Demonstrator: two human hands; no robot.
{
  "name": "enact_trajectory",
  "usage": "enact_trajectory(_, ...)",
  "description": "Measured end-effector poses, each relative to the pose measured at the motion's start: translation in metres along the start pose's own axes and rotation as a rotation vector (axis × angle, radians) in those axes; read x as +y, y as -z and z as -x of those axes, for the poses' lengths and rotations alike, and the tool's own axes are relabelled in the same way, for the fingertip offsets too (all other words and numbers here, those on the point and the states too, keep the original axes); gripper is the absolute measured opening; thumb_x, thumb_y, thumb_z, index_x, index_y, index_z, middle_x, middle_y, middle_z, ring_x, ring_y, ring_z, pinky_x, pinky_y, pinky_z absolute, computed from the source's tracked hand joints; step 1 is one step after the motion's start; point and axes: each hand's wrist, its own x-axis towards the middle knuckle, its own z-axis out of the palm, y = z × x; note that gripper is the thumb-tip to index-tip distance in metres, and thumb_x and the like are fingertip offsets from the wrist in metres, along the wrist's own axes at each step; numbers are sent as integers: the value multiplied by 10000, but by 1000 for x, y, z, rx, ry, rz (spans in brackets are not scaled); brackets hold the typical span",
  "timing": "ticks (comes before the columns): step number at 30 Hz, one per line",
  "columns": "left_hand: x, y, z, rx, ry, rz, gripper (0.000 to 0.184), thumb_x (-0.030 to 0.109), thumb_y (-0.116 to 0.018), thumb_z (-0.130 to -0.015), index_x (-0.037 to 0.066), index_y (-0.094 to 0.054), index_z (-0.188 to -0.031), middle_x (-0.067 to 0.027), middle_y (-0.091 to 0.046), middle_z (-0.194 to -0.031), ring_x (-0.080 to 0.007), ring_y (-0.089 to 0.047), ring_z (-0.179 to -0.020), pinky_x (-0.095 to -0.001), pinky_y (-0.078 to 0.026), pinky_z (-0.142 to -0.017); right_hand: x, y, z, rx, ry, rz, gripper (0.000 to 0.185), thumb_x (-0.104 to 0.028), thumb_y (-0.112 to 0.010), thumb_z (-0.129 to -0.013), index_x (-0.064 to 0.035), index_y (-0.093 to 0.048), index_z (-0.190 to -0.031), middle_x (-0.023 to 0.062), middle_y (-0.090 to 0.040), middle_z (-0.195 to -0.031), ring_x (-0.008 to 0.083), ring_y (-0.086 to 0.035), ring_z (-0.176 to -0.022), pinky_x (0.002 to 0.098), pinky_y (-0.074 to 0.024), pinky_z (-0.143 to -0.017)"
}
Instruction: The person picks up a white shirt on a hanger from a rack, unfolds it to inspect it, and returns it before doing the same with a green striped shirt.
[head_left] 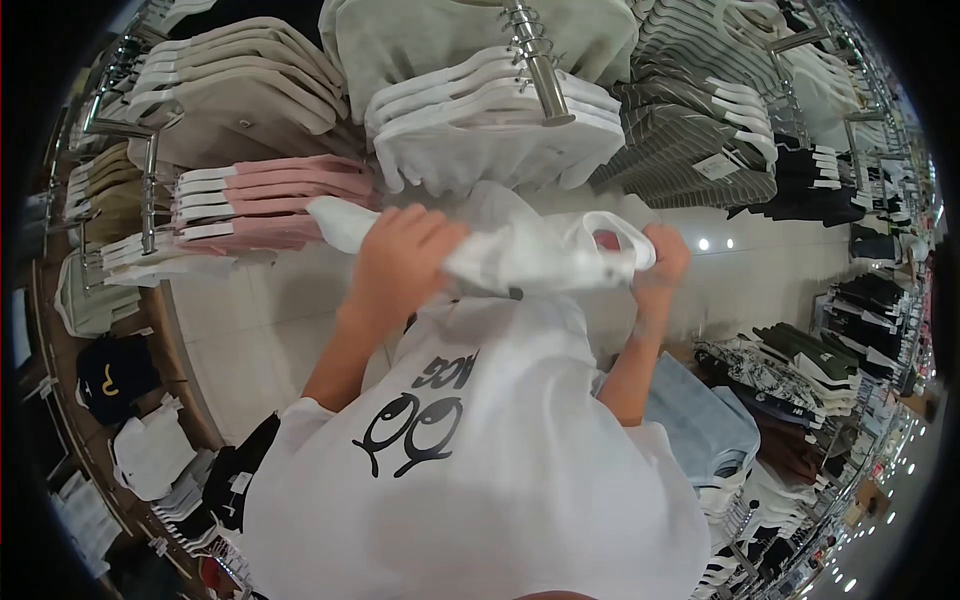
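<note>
A white garment (540, 258) is stretched between my two hands in front of my chest, partly smeared by motion. My left hand (408, 250) has its fingers wrapped round the garment's bunched left part. At the other end, my right hand (665, 262) grips the cloth beside a round opening that looks like a neckline, with a small reddish patch inside it. Just beyond the garment, white tops (490, 135) hang on a metal rail (545, 85).
Pink tops (290, 200) and beige tops (240, 100) hang at the left, striped dark tops (690, 140) at the right. Folded light-blue denim (700, 415) lies at lower right. A black item (115, 375) and white bag-like item (152, 455) are at lower left.
</note>
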Motion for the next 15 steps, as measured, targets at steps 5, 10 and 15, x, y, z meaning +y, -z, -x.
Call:
enact_trajectory(5,-74,-34,-3,-197,283,78,245,119,-760,-718,47,-636,-916,-106,-610,-923,-322,-593,-935,-416,-468,-783,21,-8,-31,148,-19,147,267,-187,-839,-589,-75,-611,-670,90,-537,-628,303,-546,-617,415,-402,-554)
enact_trajectory(10,-139,-88,-5,-176,355,132,273,183,-771,-775,27,-680,-980,-139,-632,-972,-370,-599,-967,-439,-478,-831,40,-51,-68,-55,-135,305,465,-454,-883,-638,-53,-679,-759,145,-622,-713,350,-604,-675,436,-461,-612)
enact_trajectory(15,-193,-134,21,-237,370,81,309,223,-760,-795,24,-698,-1022,-174,-658,-1020,-391,-604,-1002,-457,-481,-837,46,-92,-74,-129,-13,309,514,-516,-856,-657,-40,-676,-725,155,-622,-684,360,-604,-667,461,-472,-619)
